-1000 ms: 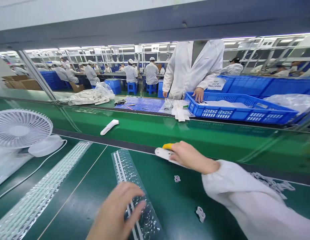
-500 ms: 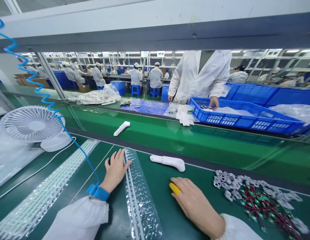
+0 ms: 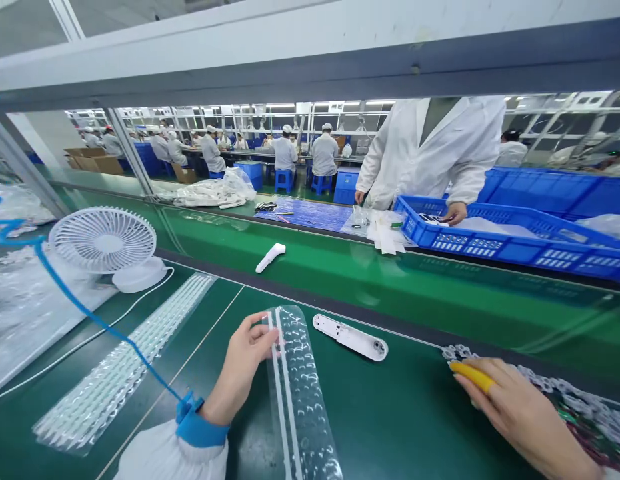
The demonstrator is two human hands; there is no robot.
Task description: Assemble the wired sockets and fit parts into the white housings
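Right hand [image 3: 525, 417] shifted onto knobbly white clips [image 3: 550, 385].

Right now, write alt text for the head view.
A left hand grips the top edge of a clear blister strip on a green bench, while the right hand, a yellow cot on one finger, reaches a pile of small white parts. A white casing lies between them.

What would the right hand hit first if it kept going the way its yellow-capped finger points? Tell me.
Probably the pile of small white plastic parts: the right hand points up-left, its yellow finger cot already at the pile's near end. Depth is unclear.
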